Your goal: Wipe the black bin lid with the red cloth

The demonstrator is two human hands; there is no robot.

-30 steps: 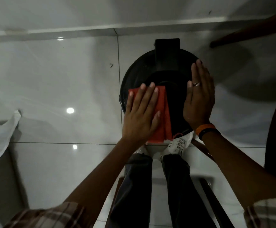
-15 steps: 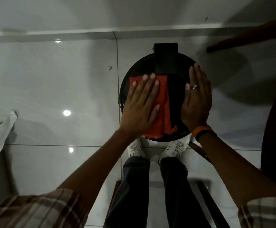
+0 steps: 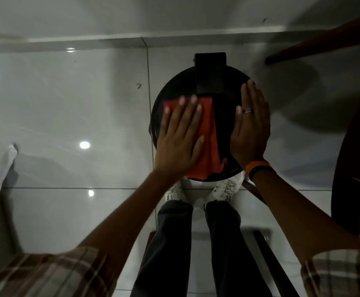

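Both hands lie flat on the black bin lid (image 3: 174, 88) (left hand (image 3: 178, 140) pressing the red cloth (image 3: 209, 133)).

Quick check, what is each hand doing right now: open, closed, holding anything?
Left hand: open and flat, pressing the red cloth onto the black bin lid; no closed grip.
Right hand: open and flat on the lid's right side, holding nothing.

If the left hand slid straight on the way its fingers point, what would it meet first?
Probably the raised black hinge block at the far side of the bin lid. The left hand, flat on the red cloth, points just left of it, so it might only graze it.
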